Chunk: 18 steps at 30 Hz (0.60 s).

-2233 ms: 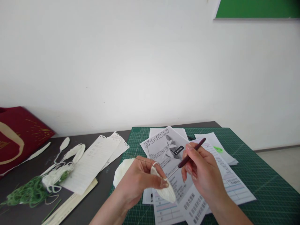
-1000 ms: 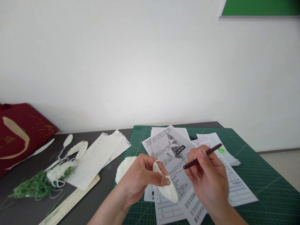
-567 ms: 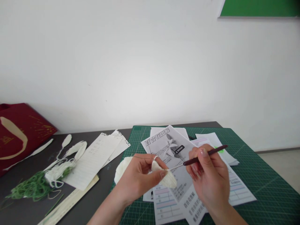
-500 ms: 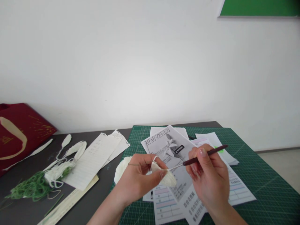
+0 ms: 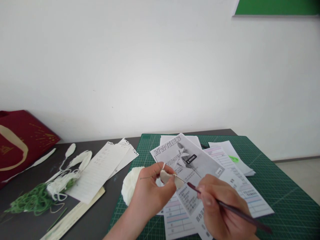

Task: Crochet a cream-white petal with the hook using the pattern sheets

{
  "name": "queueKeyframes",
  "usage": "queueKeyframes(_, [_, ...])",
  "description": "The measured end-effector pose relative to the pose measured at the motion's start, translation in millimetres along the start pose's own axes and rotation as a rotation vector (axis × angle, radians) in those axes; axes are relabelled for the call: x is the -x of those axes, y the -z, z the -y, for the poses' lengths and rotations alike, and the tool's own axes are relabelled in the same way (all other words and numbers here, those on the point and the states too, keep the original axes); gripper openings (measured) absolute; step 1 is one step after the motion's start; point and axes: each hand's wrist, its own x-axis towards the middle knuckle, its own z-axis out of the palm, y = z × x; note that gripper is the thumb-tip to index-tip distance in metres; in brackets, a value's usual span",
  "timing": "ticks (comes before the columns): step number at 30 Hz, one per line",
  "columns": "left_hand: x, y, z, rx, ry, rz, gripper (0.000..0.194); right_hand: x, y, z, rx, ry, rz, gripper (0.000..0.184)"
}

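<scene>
While the left hand (image 5: 155, 193) pinches the white piece (image 5: 164, 176) between its thumb and fingers, the right hand (image 5: 220, 195) grips the hook (image 5: 245, 216) by the dark handle. The right fingers are bent and close together, clamped on this handle, with the thumb pressed along it. The handle slants down to the right, and its far end comes out behind the hand.

The piece is held above the printed sheet (image 5: 172, 155), near the middle of the mat (image 5: 282, 196). The thin metal shaft of the hook points to the left and reaches the upper edge of the piece, just beside the left fingertips. Because the tip is too small there, I cannot tell whether it is inside a stitch. A white strand (image 5: 164, 165) goes over the left index finger.

Just behind the left wrist, the yarn ball (image 5: 128, 188) sits at the left edge of the mat, partly covered by the hand. On the dark table (image 5: 115, 166), well apart from the hands, lie the notes (image 5: 100, 170), the petals (image 5: 86, 160) and the green yarn (image 5: 32, 201). The red bag (image 5: 25, 133) lies at the far left, near the wall (image 5: 150, 66).
</scene>
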Motion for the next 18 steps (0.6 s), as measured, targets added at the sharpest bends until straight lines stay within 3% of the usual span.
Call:
queueKeyframes(2, [-0.7, -0.2, -1.0, -0.031, -0.023, -0.008, 0.003, 0.7, 4.9, -1.9, 0.044, 0.097, 0.132, 0.034])
queueKeyframes(4, [-1.4, 0.3, -2.2, -0.039, -0.025, -0.007, 0.004, -0.5, 6.5, -5.9, 0.017, 0.043, 0.156, 0.030])
queueKeyframes(6, [-1.9, 1.3, -2.3, -0.020, 0.000, 0.014, 0.004, -3.1, 3.5, -10.2, -0.076, -0.144, 0.038, 0.016])
queueKeyframes(9, [-2.0, 2.7, -0.7, 0.040, 0.028, 0.026, 0.005, -8.6, -5.5, -14.3, -0.237, -0.387, -0.132, 0.024])
queueKeyframes(18, [-3.6, 5.9, -5.9, 0.191, 0.080, 0.065, 0.003, -25.4, -13.2, -20.5, -0.567, -0.769, -0.202, 0.029])
